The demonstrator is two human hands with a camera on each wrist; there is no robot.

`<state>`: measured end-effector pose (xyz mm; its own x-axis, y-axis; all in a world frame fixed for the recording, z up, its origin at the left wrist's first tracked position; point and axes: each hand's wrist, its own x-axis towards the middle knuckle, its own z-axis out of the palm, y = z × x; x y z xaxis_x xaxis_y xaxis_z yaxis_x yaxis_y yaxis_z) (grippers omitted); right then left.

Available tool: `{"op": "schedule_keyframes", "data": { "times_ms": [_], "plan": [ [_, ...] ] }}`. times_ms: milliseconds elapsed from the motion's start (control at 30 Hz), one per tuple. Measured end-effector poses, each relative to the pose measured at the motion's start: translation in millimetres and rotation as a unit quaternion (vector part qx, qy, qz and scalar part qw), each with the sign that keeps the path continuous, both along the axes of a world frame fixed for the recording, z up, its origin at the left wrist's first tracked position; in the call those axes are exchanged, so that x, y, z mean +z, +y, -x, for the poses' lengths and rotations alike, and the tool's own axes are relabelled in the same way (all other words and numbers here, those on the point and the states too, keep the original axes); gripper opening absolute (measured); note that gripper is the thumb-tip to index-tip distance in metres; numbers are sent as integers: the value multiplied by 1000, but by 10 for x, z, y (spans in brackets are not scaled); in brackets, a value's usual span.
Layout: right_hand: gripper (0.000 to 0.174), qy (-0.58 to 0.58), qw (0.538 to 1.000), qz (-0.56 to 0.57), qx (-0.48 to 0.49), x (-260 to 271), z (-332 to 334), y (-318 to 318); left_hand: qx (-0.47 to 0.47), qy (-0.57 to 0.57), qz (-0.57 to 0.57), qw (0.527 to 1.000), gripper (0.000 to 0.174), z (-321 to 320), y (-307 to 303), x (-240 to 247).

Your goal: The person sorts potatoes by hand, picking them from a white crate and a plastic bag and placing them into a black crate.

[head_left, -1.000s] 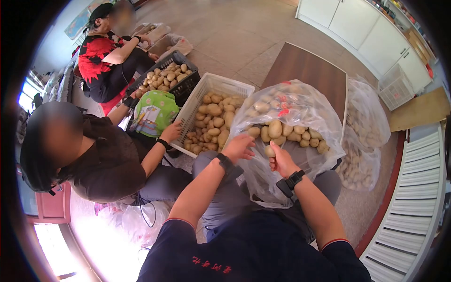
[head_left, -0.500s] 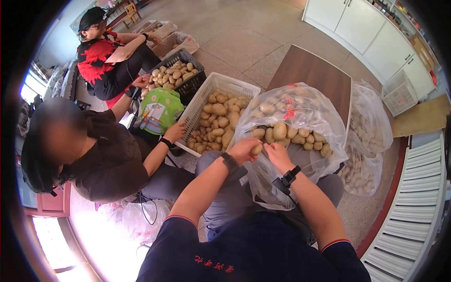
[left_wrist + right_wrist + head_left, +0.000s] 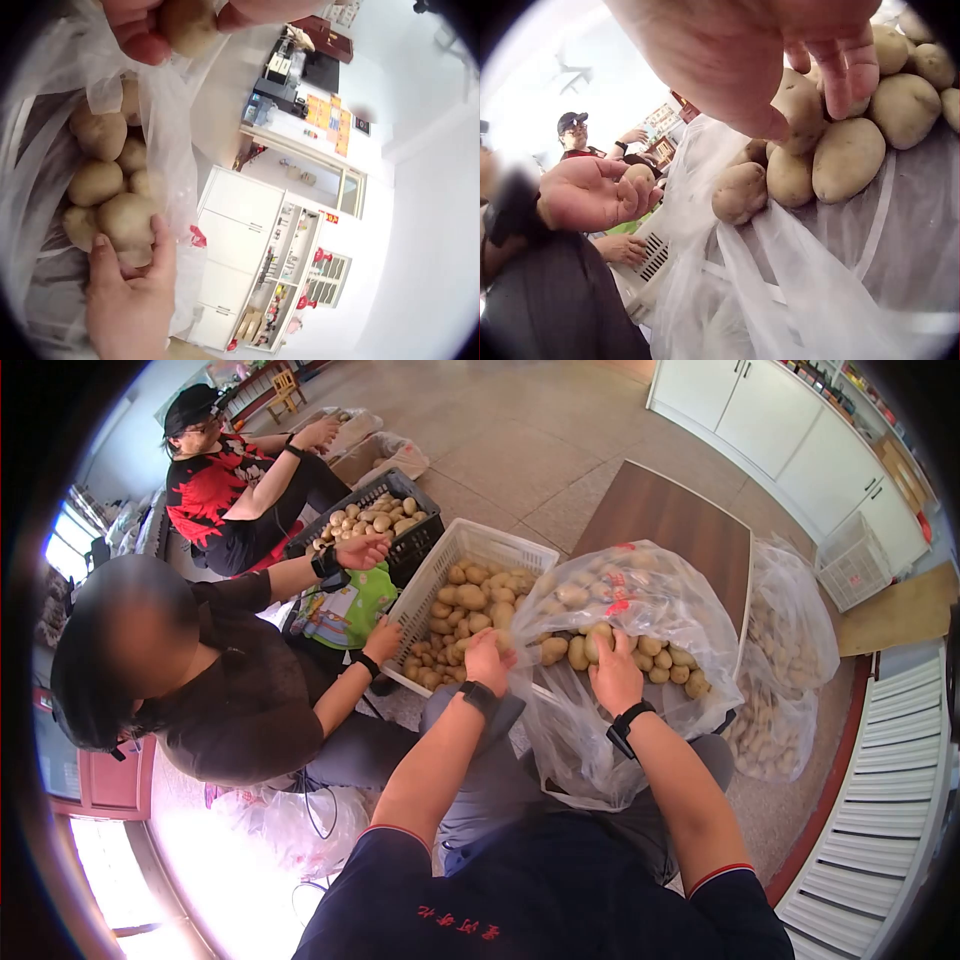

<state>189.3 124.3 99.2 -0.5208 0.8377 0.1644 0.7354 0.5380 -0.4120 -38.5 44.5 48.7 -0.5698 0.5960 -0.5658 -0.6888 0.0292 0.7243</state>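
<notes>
My left hand (image 3: 487, 663) is beside the white crate, holding a small potato (image 3: 189, 28) between thumb and fingers. At the mouth of a clear plastic bag (image 3: 575, 725), my right hand (image 3: 617, 676) reaches in among several potatoes (image 3: 690, 682). Its thumb and fingers go around a larger potato (image 3: 129, 221) at the front of the heap, seen best in the left wrist view. The bag lies on a brown-topped table (image 3: 660, 510), its loose edge hanging towards my lap.
A white crate (image 3: 545, 550) of potatoes stands left of the bag, with a black crate (image 3: 430, 530) of potatoes beyond. Two people sit on the left, one with a hand at the white crate's rim. More bagged potatoes (image 3: 790, 630) lie on the right, near a white radiator (image 3: 870, 790).
Both hands came together at a small potato, which passed from right to left. Since then the left has moved left towards the crate, and the right has gone forward to the bagged potatoes.
</notes>
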Motion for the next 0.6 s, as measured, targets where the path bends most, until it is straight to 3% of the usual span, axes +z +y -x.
{"op": "schedule_keyframes", "data": {
  "times_ms": [133,433,600],
  "plan": [
    [55,-8,1000,22,10,-44,50,41,77,-9,28,997,40,52,14,7],
    [56,1,999,51,10,-109,52,77,131,-5,54,990,46,128,53,-168],
    [47,27,998,49,-3,-65,34,-11,69,7,44,997,42,63,50,-67]
  ]
}}
